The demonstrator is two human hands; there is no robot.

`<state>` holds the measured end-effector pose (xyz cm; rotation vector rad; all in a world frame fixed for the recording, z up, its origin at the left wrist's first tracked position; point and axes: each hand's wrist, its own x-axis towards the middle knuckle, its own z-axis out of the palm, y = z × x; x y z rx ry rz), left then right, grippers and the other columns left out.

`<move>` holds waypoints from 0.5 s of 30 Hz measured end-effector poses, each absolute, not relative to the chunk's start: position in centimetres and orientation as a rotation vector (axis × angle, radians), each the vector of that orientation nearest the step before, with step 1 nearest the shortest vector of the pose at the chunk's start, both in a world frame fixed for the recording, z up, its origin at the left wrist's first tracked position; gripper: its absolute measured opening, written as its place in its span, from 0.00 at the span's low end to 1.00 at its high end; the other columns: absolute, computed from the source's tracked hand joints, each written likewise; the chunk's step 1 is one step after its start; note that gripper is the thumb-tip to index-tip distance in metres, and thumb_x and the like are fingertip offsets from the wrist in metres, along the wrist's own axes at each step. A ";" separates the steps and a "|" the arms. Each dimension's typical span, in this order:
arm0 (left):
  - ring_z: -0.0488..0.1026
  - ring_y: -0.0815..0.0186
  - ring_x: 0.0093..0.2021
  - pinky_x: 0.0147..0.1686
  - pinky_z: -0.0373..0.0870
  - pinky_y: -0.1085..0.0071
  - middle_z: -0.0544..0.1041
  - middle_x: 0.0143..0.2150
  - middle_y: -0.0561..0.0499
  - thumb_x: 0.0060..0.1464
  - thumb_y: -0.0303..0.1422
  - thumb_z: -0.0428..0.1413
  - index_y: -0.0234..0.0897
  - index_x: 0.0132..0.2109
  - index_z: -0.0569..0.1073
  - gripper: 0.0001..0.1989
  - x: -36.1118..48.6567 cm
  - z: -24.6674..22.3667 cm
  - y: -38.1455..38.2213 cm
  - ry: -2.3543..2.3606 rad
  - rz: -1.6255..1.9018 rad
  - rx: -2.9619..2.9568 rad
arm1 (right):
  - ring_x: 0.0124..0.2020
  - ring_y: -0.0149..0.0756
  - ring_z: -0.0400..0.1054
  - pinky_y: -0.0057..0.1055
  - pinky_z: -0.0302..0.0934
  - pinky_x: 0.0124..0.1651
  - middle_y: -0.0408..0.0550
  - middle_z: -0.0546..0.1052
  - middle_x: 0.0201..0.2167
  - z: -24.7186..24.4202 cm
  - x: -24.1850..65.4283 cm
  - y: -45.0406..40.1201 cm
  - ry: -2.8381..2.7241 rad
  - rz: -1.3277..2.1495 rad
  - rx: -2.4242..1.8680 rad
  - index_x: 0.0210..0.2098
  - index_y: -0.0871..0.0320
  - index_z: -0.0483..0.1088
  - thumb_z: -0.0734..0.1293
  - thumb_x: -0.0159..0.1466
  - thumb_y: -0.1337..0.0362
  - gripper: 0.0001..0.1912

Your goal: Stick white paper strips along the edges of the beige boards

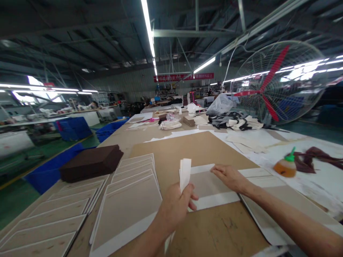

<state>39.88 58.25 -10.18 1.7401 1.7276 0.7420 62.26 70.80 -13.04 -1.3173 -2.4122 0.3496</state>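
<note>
My left hand (178, 201) is closed around a small bundle of white strips (185, 173), which stick up between thumb and fingers. Under and beside it lies a grey-beige panel (211, 184) with white borders, flat on the brown board (222, 228). My right hand (227, 176) has its fingers pressed together at the panel's far right corner, on the white border. Whether those fingertips pinch the border or only press on it is hard to see.
Overlapping bordered panels (131, 200) lie at left, with more beyond. A dark brown stack (91, 162) sits behind them. On the right are further panels (284, 200), a glue bottle (286, 166) with a green nozzle, dark cloth (308, 159) and a large fan (278, 85).
</note>
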 end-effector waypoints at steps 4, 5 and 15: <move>0.68 0.68 0.21 0.21 0.59 0.73 0.75 0.28 0.49 0.57 0.50 0.44 0.33 0.42 0.72 0.25 39.0 -11.9 55.2 1.504 0.953 1.333 | 0.31 0.33 0.67 0.27 0.56 0.34 0.41 0.74 0.28 -12.0 62.5 68.8 -2.326 0.476 -1.374 0.32 0.55 0.70 0.54 0.66 0.56 0.17; 0.65 0.69 0.20 0.22 0.58 0.73 0.72 0.23 0.51 0.56 0.52 0.44 0.33 0.39 0.73 0.26 38.7 -12.3 54.7 1.556 0.972 1.338 | 0.29 0.33 0.66 0.27 0.55 0.33 0.41 0.73 0.26 -12.1 62.8 68.6 -2.304 0.490 -1.400 0.31 0.56 0.69 0.54 0.65 0.57 0.16; 0.60 0.67 0.19 0.25 0.57 0.71 0.62 0.17 0.55 0.52 0.54 0.45 0.37 0.23 0.66 0.25 38.2 -13.4 53.7 1.825 0.811 1.412 | 0.33 0.31 0.66 0.26 0.56 0.37 0.42 0.73 0.30 -15.1 65.2 61.1 -2.228 0.788 -1.291 0.31 0.57 0.70 0.57 0.65 0.60 0.13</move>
